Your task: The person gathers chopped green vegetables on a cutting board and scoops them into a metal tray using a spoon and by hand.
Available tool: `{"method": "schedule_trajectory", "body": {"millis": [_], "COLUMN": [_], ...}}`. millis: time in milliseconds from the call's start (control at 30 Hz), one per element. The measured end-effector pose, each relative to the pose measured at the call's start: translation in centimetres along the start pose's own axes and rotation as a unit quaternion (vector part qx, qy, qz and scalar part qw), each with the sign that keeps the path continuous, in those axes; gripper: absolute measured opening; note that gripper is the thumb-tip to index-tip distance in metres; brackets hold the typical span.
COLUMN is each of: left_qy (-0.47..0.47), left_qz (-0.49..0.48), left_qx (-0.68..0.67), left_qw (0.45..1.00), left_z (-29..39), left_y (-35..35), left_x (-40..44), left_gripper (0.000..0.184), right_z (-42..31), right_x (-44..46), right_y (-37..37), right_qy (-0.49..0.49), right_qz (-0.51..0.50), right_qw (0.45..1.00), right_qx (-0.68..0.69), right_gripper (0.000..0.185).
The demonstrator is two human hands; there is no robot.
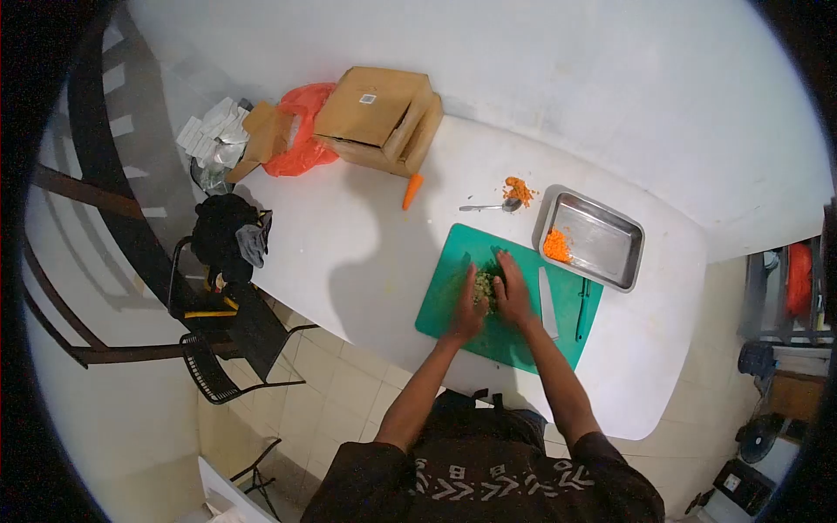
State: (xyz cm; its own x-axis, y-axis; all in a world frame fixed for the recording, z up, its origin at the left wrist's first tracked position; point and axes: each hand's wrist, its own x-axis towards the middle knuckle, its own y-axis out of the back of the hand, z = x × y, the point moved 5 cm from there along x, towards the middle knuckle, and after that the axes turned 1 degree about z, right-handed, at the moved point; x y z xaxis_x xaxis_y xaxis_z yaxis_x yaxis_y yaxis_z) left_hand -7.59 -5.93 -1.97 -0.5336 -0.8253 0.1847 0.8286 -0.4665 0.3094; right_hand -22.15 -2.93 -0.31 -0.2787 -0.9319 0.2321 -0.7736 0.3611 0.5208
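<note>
My left hand point(469, 307) and my right hand point(513, 293) rest on either side of a small pile of chopped green vegetable point(485, 291), fingers stretched out and palms turned inward. The pile lies on a green cutting board point(438, 305), partly hidden by the hands. Right of my right hand, a knife with a broad pale blade point(547, 301) lies on the board. Beside it is a thin black tool point(582, 310), perhaps a peeler. A metal tray point(610, 244) stands past the board's upper right corner, with chopped carrot point(557, 247) at its left end.
On the white table point(366, 253) lie a carrot point(412, 192), a spoon point(490, 207) and orange scraps point(519, 191). Cardboard boxes point(375, 109) and a red plastic bag point(301, 139) stand at the back left. A black chair point(253, 331) is beside the table's left end.
</note>
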Motion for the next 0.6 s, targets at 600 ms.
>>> {"method": "schedule_trajectory", "body": {"millis": [600], "left_qy": [0.083], "left_qz": [0.002], "left_qx": [-0.251], "left_qw": [0.964], "left_z": [3.0], "left_y": [-0.3], "left_x": [-1.7], "left_gripper": [0.083], "right_z": [-4.7], "right_x": [-3.2], "right_y": [-0.3], "right_qy": [0.089], "right_qz": [0.014], "right_qw": [0.987], "right_qx": [0.136], "right_gripper": [0.051]}}
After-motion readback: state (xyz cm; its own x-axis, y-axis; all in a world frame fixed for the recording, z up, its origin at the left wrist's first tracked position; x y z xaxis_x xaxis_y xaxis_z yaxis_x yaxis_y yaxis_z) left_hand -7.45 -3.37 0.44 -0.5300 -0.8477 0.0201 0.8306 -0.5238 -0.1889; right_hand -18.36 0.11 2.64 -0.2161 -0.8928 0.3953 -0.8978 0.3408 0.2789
